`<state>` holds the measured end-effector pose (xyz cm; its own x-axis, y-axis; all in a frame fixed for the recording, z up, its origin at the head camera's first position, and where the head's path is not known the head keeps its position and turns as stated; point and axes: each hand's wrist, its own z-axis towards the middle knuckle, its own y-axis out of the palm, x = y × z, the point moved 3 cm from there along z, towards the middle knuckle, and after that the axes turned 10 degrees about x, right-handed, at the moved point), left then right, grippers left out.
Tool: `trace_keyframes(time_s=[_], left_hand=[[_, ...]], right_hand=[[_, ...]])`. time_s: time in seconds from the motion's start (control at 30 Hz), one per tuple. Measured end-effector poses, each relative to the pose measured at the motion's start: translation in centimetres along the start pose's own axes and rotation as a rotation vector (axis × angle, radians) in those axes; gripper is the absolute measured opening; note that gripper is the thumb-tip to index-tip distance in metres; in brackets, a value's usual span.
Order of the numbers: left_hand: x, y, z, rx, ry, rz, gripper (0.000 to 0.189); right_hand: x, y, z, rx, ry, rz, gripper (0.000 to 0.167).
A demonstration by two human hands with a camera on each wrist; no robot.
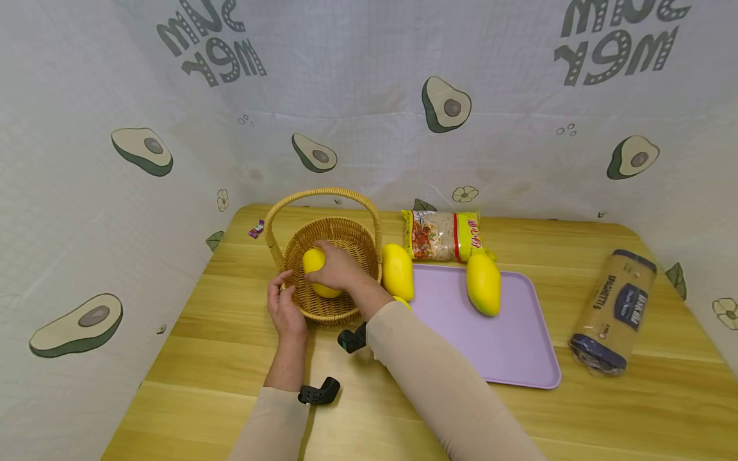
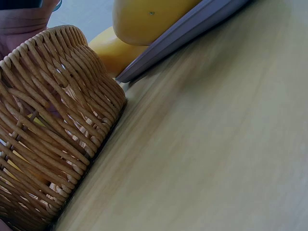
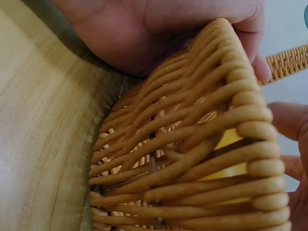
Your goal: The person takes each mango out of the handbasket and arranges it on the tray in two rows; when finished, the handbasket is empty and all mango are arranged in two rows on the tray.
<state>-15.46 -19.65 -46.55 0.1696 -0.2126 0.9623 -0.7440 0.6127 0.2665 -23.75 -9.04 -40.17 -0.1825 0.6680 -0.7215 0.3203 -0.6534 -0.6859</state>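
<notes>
Inside the wicker basket [image 1: 296,307], my right hand [image 1: 340,266] holds a yellow mango [image 1: 314,259], its fingers and thumb spread round the fruit. My left hand [image 1: 286,314] grips the left rim of the basket, the palm lying against the outer wall in the right wrist view. Through the weave there, yellow of the mango [image 3: 228,173] shows. To the right of the basket, another mango [image 1: 398,272] lies at the tray's left edge. A further mango [image 1: 401,302] is mostly hidden by the right forearm. One more mango [image 1: 483,285] rests on the lilac tray [image 1: 519,346].
Behind the tray lies a clear and yellow food packet [image 1: 441,235]. A spaghetti packet [image 1: 614,310] is at the right of the wooden table [image 1: 190,371]. Left of the upright basket handle [image 1: 325,192] sits a small purple wrapped sweet [image 1: 256,228]. A printed curtain [image 1: 369,128] surrounds the table.
</notes>
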Motion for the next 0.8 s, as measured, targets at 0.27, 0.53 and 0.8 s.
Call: trace_keyframes(time_s=[0.27, 0.53, 0.8], left_hand=[[-0.1, 0.0, 0.0, -0.009, -0.013, -0.006, 0.033], [-0.1, 0.0, 0.1, -0.003, -0.017, -0.011, 0.033], [0.0, 0.0, 0.1, 0.001, -0.014, 0.002, 0.033]], right_hand=[[0.4, 0.2, 0.3, 0.012, 0.007, -0.009, 0.074], [0.3, 0.1, -0.1, 0.02, 0.013, 0.009, 0.073], [-0.5, -1.0, -0.2, 0.076, -0.019, 0.026, 0.076]])
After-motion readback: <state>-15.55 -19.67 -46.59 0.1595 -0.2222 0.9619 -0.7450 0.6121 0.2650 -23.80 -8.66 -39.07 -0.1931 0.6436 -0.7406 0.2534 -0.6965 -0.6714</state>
